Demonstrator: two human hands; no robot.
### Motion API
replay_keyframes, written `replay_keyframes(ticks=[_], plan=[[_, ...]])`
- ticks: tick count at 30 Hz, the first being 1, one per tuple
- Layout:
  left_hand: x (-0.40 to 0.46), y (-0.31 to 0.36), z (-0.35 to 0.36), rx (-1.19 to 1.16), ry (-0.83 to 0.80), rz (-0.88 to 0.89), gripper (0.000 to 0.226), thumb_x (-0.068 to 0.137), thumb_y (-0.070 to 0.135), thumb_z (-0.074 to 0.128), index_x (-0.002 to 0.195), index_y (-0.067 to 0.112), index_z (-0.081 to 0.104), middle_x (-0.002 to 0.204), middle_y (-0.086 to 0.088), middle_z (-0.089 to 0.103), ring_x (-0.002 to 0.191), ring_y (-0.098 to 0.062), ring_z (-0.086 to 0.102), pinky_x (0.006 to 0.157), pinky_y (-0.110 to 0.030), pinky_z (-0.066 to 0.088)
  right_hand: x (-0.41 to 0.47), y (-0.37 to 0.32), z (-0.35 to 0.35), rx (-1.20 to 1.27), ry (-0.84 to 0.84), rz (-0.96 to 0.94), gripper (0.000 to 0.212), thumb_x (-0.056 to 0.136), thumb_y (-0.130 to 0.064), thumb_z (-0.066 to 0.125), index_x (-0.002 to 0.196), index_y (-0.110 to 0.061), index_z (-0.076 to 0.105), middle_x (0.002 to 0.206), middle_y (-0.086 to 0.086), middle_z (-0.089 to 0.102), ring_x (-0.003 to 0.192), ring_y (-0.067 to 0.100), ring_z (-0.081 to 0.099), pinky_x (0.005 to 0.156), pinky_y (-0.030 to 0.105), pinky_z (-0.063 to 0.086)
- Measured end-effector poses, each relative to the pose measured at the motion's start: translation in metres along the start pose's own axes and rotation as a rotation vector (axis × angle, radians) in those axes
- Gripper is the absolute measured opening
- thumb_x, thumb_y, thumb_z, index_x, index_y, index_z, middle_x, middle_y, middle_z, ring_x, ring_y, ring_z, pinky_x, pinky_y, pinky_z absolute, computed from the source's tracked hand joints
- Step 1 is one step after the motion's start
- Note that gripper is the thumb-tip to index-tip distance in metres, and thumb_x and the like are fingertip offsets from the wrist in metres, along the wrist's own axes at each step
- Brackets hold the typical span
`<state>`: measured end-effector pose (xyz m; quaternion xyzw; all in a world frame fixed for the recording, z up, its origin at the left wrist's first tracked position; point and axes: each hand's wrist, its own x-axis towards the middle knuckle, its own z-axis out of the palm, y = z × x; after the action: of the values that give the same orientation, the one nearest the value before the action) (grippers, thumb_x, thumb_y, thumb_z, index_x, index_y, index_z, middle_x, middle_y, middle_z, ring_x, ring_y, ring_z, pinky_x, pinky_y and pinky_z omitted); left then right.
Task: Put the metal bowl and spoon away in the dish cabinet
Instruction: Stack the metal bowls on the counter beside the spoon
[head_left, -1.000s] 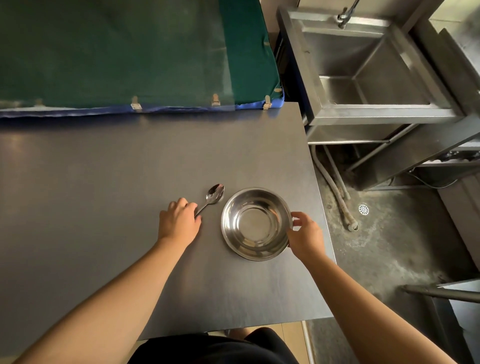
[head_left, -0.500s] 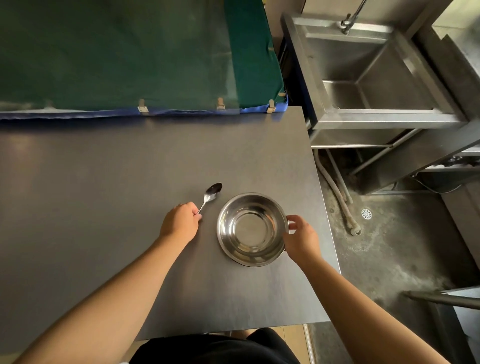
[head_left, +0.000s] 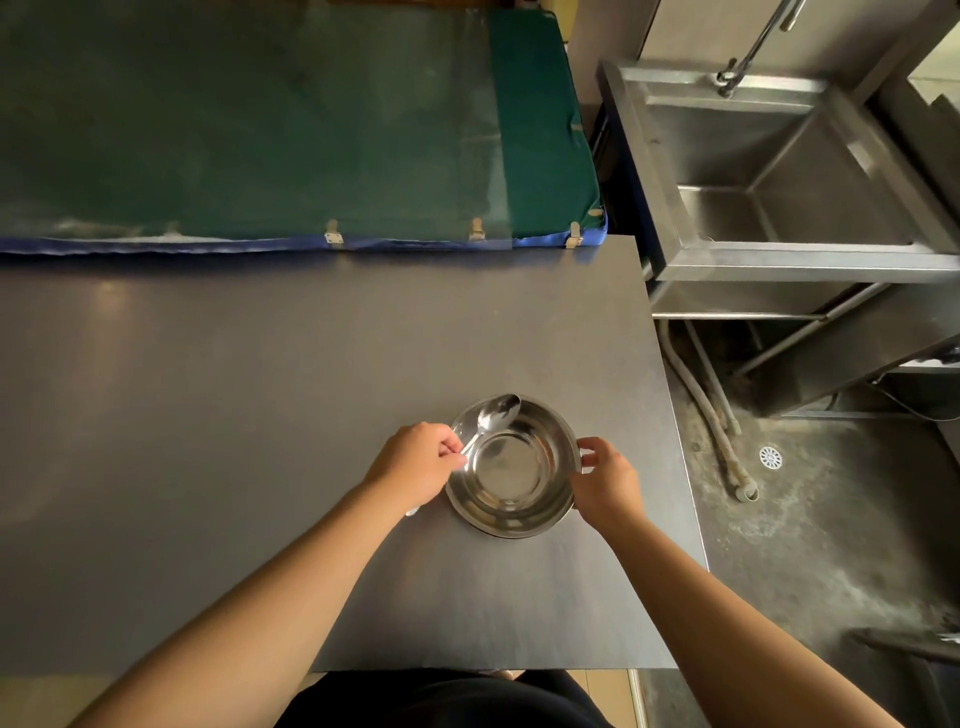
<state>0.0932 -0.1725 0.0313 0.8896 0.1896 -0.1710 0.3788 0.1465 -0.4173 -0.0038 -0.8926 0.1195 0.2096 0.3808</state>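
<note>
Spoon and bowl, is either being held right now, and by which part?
Left hand pinches the shiny metal spoon by its handle; right hand grips the round metal bowl's right rim.

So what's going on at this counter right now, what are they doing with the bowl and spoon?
A person stands at a dark counter. Their left hand pinches the handle of a metal spoon, whose head is over the far rim of a metal bowl. Their right hand grips the bowl's right rim. The bowl looks to be sitting on the counter, not yet lifted. A steel sink stands to the right. No dish cabinet is in view.
</note>
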Motion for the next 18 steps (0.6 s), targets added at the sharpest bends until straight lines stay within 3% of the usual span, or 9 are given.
replay_keyframes(ticks=[7,18], plan=[[-0.005,0.013,0.024,0.201,-0.079,0.003,0.011,0.090,0.028,0.068,0.097,0.022,0.073,0.099,0.000,0.072,0.093,-0.022,0.066,0.086,-0.036,0.055,-0.001,0.003,0.003,0.051,-0.009,0.002,0.030,0.087,-0.017,0.066,0.117,-0.020,0.066,0.098,0.000,0.069,0.081,0.029,0.071,0.073,0.047,0.062],[0.002,0.016,0.042,0.441,-0.064,0.009,0.016,0.094,0.029,0.061,0.102,0.027,0.075,0.104,-0.004,0.072,0.096,-0.026,0.065,0.077,-0.030,0.050,-0.005,0.005,0.004,0.079,0.006,-0.005,0.031,0.094,-0.038,0.065,0.119,-0.021,0.064,0.102,0.001,0.068,0.083,0.027,0.071,0.074,0.047,0.061]])
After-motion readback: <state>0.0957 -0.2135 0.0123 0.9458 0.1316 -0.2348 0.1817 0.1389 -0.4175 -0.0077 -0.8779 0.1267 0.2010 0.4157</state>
